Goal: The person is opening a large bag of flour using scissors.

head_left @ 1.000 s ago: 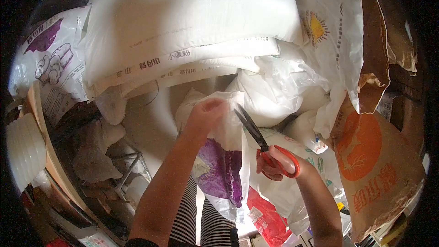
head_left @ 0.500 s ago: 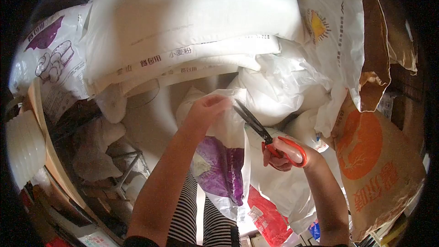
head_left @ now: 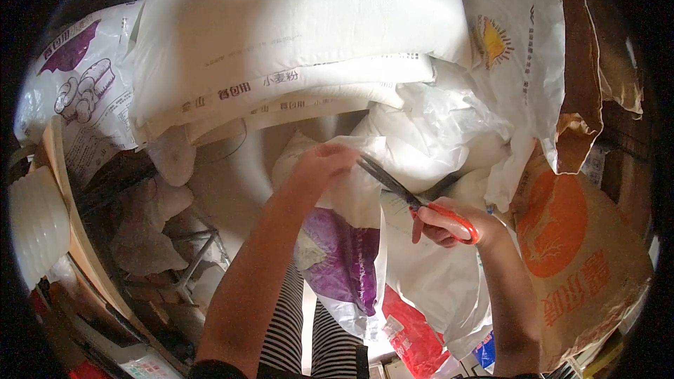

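Pointing up and to the left, the scissors (head_left: 407, 193) are laid on a diagonal long axis, dark blades toward the plastic bag (head_left: 347, 238), orange handles low on the right. The handles are gripped by the right hand (head_left: 449, 228), fingers curled closed through the loops. The bag's top edge is pinched shut in the left hand (head_left: 323, 165), just beside the blade tips. Whether the blades are parted is hard to make out, their tips blurred against the white bag. Flour sacks (head_left: 281, 49) are stacked behind.
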Available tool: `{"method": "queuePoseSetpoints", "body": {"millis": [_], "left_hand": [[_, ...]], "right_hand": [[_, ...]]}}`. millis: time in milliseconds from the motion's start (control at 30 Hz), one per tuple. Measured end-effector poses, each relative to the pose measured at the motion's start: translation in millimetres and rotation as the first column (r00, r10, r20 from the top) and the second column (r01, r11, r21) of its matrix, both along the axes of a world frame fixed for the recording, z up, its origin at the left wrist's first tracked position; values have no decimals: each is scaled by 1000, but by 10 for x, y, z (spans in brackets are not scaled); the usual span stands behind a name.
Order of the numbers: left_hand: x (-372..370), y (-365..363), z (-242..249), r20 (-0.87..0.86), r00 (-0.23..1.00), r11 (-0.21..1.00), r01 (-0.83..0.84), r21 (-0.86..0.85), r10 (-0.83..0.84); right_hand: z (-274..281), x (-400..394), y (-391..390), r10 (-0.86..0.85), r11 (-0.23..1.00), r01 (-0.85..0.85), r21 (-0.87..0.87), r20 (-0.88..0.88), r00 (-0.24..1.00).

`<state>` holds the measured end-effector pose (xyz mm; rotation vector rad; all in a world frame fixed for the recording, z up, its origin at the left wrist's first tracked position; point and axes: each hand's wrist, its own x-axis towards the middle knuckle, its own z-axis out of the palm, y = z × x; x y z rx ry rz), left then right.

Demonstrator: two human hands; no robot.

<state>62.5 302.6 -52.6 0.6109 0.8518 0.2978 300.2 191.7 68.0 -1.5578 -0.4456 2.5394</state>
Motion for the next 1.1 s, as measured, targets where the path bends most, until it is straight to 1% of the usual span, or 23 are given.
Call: {"method": "queuePoseSetpoints", "body": {"millis": [33,67,167,267,300,367,400,467,500,533,567,600,633,700,767,833,867,933,1033,1067,1100], "left_hand": [[-25,48,3,32,999,999,31,34,-32],[-38,87,8,64,996,996,62,68,-67],[-8,180,149,-46,999,1000,-11,-22,10],[-41,176,279,-318,948,971,107,212,-35],[-34,120,327,-333,943,938,124,325,-9],[48,-30,417,-355,934,833,163,528,43],[107,-17,405,-321,940,762,123,635,115],[224,42,348,-224,945,580,48,813,237],[269,150,383,-272,962,604,196,773,35],[308,319,455,-309,936,594,346,726,-168],[351,477,479,-336,868,551,493,673,-366],[399,598,418,-422,767,532,640,554,-483],[417,741,468,-462,703,462,707,536,-540],[399,993,647,-540,547,298,824,482,-640],[293,1035,453,-481,594,326,783,530,-645],[222,1015,390,-441,628,363,755,546,-642],[194,996,353,-433,649,418,747,517,-626],[143,925,362,-418,692,528,720,450,-589],[87,882,388,-433,709,570,705,423,-557],[66,855,371,-417,739,600,673,432,-528],[46,821,349,-401,768,630,639,441,-499]], "right_hand": [[10,16,27,-16,1000,16,-18,-10,1000],[19,38,44,-28,1000,28,-2,-81,996],[23,94,-32,-41,999,42,6,-119,992],[71,111,-222,-161,984,161,72,-8,987],[81,80,-299,-212,973,217,82,-75,975],[108,-6,-515,-309,939,332,85,-209,928],[87,-110,-617,-277,941,323,102,-316,907],[108,-422,-819,-301,928,363,81,-411,861],[143,-635,-900,-351,914,401,52,-390,851],[163,-858,-963,-433,884,467,-6,-387,814],[157,-1093,-987,-507,845,532,-59,-404,761],[211,-1326,-930,-675,728,579,-368,-532,510],[182,-1500,-923,-672,720,625,-300,-523,523],[-95,-1814,-1040,-679,657,694,-295,-632,374],[-138,-1973,-900,-724,587,756,-290,-605,330],[-191,-2060,-751,-736,542,811,-220,-591,331],[-231,-2084,-677,-727,529,835,-150,-587,355],[-347,-2160,-579,-746,473,874,-108,-577,332],[-677,-2281,-542,-624,383,918,-108,-763,171],[-712,-2337,-567,-648,351,916,-193,-756,89],[-703,-2347,-552,-645,370,902,-221,-760,78]]}}
